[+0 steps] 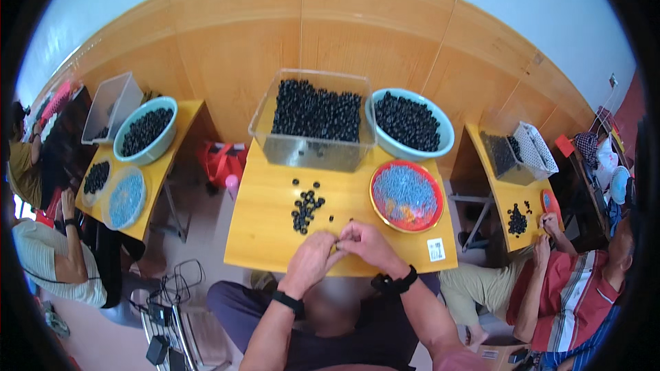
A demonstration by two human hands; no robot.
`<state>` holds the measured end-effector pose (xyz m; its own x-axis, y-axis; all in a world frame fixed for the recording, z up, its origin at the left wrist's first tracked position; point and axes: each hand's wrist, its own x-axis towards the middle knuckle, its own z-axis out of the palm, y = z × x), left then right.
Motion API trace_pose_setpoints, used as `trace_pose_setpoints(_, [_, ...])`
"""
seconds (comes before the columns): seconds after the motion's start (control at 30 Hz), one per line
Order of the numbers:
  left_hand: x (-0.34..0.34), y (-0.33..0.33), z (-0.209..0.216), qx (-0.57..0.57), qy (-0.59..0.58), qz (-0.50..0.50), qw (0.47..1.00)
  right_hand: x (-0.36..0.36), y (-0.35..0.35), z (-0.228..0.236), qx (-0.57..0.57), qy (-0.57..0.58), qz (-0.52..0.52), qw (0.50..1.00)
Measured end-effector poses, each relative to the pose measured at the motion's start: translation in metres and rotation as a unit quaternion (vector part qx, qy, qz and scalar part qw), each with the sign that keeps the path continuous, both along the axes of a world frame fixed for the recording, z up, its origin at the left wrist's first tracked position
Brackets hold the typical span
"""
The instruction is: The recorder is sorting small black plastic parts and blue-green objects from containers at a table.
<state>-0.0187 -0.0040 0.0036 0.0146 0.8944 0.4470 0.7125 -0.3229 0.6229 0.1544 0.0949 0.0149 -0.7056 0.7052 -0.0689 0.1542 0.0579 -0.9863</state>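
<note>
My left hand (313, 255) and my right hand (370, 242) meet over the front edge of the yellow table (261, 227). Both have their fingertips pinched together around something small, mostly hidden by the fingers. Just beyond them lies a loose pile of small black round pieces (303, 211), with a few stray ones around it. To the right of the pile, a red plate with a gold rim (375, 207) carries many small blue pieces (405, 189) and some orange ones.
At the table's back stand a clear plastic bin (313, 153) and a light-blue basin (445, 144), both full of black pieces. A white label (436, 250) is stuck near the right corner. People sit at side tables (517, 233) left and right. A red bag (221, 163) rests on the floor.
</note>
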Motion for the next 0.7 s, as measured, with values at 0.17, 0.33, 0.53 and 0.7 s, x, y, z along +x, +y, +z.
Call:
trace_pose_setpoints(0.17, [0.002, 0.000, 0.001, -0.018, 0.045, -0.003, 0.999, 0.004, 0.000, -0.006, -0.051, 0.000, 0.019, 0.999])
trace_pose_setpoints(0.33, [0.003, 0.002, 0.004, -0.018, 0.064, -0.015, 0.998, 0.007, 0.001, -0.008, -0.102, 0.022, 0.028, 0.994])
trace_pose_setpoints(0.53, [0.002, -0.003, 0.006, -0.043, 0.065, -0.011, 0.997, 0.002, 0.001, -0.023, -0.117, 0.048, 0.035, 0.991])
trace_pose_setpoints(0.7, [0.001, -0.001, 0.000, -0.052, 0.066, -0.015, 0.996, 0.002, -0.001, -0.021, -0.133, 0.055, 0.025, 0.989])
